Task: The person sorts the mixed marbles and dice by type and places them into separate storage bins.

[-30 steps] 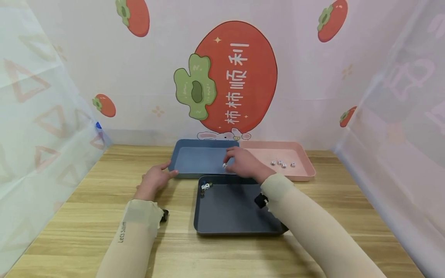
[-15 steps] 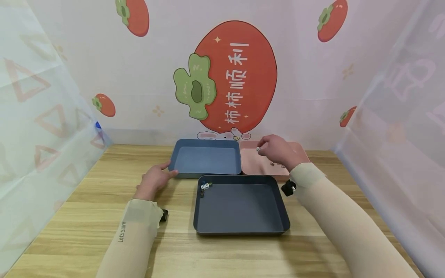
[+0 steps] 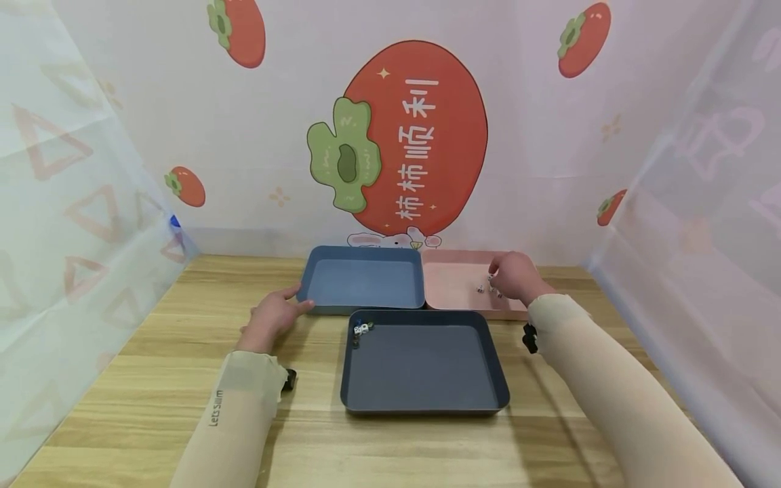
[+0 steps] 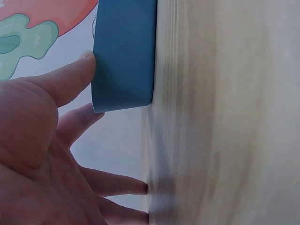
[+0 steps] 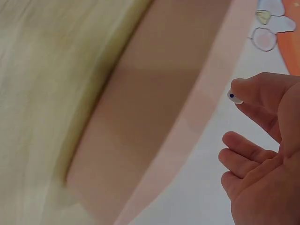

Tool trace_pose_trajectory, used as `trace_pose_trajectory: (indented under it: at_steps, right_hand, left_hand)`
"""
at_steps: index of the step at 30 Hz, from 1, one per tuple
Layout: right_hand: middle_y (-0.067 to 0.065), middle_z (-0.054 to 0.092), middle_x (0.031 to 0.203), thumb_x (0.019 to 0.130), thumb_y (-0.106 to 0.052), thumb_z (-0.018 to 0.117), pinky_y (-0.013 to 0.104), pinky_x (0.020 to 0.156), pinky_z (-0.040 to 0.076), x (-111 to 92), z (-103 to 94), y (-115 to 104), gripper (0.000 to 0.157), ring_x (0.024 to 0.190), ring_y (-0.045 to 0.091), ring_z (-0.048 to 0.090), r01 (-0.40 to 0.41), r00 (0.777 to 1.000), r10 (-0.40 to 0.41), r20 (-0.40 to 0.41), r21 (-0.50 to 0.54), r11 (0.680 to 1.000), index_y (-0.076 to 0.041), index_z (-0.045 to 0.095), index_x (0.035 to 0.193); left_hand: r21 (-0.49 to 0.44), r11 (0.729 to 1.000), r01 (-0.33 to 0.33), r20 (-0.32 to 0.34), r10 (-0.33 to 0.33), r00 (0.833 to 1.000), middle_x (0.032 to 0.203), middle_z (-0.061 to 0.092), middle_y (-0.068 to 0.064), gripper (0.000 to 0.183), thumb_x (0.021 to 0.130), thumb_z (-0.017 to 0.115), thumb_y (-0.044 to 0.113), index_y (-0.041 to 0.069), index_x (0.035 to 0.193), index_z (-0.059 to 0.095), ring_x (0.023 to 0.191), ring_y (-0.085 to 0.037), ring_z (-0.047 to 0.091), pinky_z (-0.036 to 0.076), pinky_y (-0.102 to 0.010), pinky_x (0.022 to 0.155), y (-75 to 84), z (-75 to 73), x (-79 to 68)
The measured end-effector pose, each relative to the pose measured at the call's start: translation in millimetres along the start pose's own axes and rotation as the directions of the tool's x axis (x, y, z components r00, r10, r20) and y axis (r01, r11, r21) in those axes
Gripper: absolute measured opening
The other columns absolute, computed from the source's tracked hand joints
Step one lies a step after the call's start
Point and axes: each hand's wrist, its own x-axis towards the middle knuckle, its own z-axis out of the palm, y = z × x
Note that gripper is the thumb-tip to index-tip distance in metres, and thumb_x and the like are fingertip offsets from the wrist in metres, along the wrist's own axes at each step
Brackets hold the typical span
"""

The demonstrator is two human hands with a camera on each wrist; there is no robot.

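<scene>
Over the pink tray [image 3: 451,281], my right hand [image 3: 515,276] pinches a small white die [image 5: 233,97] between thumb and index finger. The right wrist view shows a blue dot on that die, with the other fingers loosely bent beside it. Several white dice [image 3: 480,289] lie in the pink tray below, partly hidden by the hand. My left hand [image 3: 273,316] rests at the left front corner of the blue tray [image 3: 366,281]. Its thumb [image 4: 77,77] and index finger touch the tray's rim, while other fingertips stand on the table, spread and fairly straight.
In front of the two trays stands a dark grey tray [image 3: 427,369]. White dice [image 3: 361,329] and a few small dark or coloured pieces sit in its back left corner. A printed cloth [image 3: 518,135] hangs behind the wooden table [image 3: 305,434].
My right hand has carried the die from above the blue tray rightward over the pink tray, then farther right and lower. The left hand keeps its place at the blue tray's corner.
</scene>
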Motion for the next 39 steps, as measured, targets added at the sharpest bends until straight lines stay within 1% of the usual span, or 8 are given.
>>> trace_pose_trajectory:
  at_steps: [3,7,15,23,27,32,36,39]
  right_hand:
    - [0.012,0.071,0.09,0.091,-0.005,0.065,0.051,0.084,0.051,0.5,5.1,5.9,0.017,0.09,0.032,0.061,0.002,1.0,-0.002,-0.007,-0.029,1.0,0.005,0.07,0.103]
    - [0.006,0.07,0.081,0.09,-0.006,0.067,0.051,0.088,0.048,1.2,8.6,10.7,0.014,0.091,0.032,0.059,0.0,1.0,-0.001,-0.014,-0.051,0.999,0.003,0.072,0.099]
    - [0.003,0.068,0.075,0.092,-0.009,0.062,0.054,0.099,0.04,1.3,8.8,10.5,0.02,0.097,0.034,0.054,-0.009,1.0,0.007,-0.023,-0.076,0.997,0.004,0.07,0.106]
    - [0.007,0.069,0.086,0.092,-0.01,0.062,0.052,0.096,0.043,2.2,9.5,8.7,0.02,0.095,0.032,0.054,-0.034,0.999,0.033,-0.019,-0.057,0.998,0.002,0.07,0.106]
    - [0.009,0.07,0.092,0.093,-0.012,0.063,0.052,0.092,0.046,1.0,8.2,4.0,0.02,0.095,0.032,0.055,-0.045,0.999,0.045,-0.022,-0.012,0.999,0.0,0.07,0.107]
    - [0.007,0.072,0.088,0.096,-0.021,0.059,0.047,0.08,0.051,-2.0,1.9,-7.4,0.027,0.084,0.028,0.063,-0.053,0.999,0.053,-0.007,0.033,0.998,-0.004,0.068,0.115]
    - [0.006,0.07,0.103,0.098,-0.031,0.055,0.046,0.075,0.05,-3.7,-7.7,-24.0,0.035,0.069,0.024,0.066,-0.072,0.997,0.071,0.017,0.06,0.996,-0.01,0.065,0.124]
    - [0.004,0.065,0.118,0.098,-0.041,0.053,0.048,0.079,0.047,-4.8,-16.6,-39.2,0.04,0.079,0.025,0.065,-0.098,0.994,0.093,0.05,0.105,0.99,-0.018,0.063,0.129]
  left_hand:
    - [-0.002,1.0,0.0,-0.003,0.0,1.0,0.16,0.026,-0.02,0.075,0.097,0.058,0.055,0.028,0.159,0.028,0.134,-0.067,-0.01,-0.009,-0.087,0.09,0.3,0.9,0.3]
    - [-0.003,1.0,0.005,-0.002,-0.005,1.0,0.159,0.027,-0.019,0.074,0.097,0.058,0.055,0.028,0.159,0.028,0.134,-0.068,-0.01,-0.009,-0.087,0.09,1.1,1.9,1.1]
    - [0.001,1.0,0.006,-0.005,-0.006,1.0,0.159,0.028,-0.019,0.073,0.097,0.058,0.053,0.028,0.159,0.028,0.134,-0.068,-0.009,-0.009,-0.087,0.09,1.5,2.3,2.1]
    - [0.003,1.0,0.007,-0.004,-0.007,1.0,0.159,0.027,-0.02,0.074,0.097,0.058,0.054,0.028,0.159,0.028,0.134,-0.067,-0.011,-0.009,-0.086,0.09,1.2,1.8,1.7]
    - [0.001,1.0,0.008,-0.003,-0.008,1.0,0.159,0.026,-0.02,0.074,0.097,0.058,0.055,0.029,0.159,0.028,0.134,-0.067,-0.011,-0.009,-0.086,0.091,0.2,1.5,1.6]
    - [-0.001,1.0,0.004,-0.002,-0.004,1.0,0.159,0.026,-0.02,0.074,0.097,0.058,0.054,0.028,0.159,0.027,0.135,-0.067,-0.01,-0.009,-0.086,0.091,-0.7,1.1,1.1]
    - [0.002,1.0,0.004,-0.003,-0.004,1.0,0.159,0.026,-0.021,0.074,0.097,0.058,0.054,0.028,0.159,0.028,0.135,-0.067,-0.009,-0.008,-0.087,0.091,-0.3,1.1,1.2]
    - [0.005,1.0,0.006,-0.004,-0.006,1.0,0.159,0.026,-0.021,0.074,0.097,0.058,0.054,0.028,0.159,0.028,0.134,-0.068,-0.009,-0.008,-0.087,0.091,-0.4,1.2,2.0]
